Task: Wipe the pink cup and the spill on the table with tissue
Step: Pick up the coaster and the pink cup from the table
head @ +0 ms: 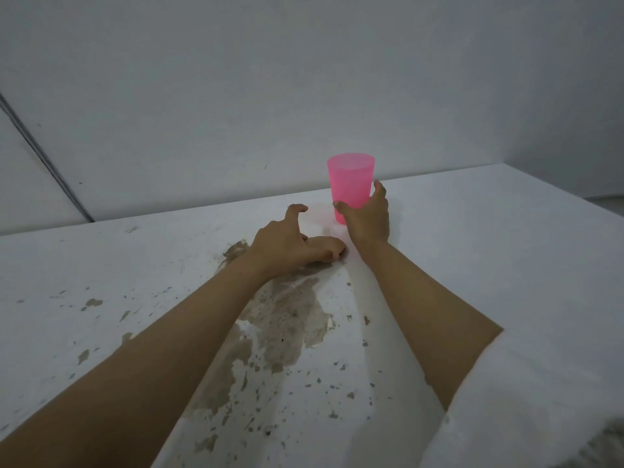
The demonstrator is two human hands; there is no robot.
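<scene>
Sleeve (540,400) lower right. R hand (366,219) grips cup (350,184) low, mid-frame, upright on table (472,238) — L hand (290,246) spread, resting by brown patch (287,319). Step: prob. steadying cup; no tissue seen — next needs one.

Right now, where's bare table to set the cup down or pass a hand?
Free: table right of the cup, out to the far corner; the far-left strip along the wall. Crowded: the middle, where the left hand rests beside the cup, the right hand grips it, and brown patches spread between the arms.
</scene>
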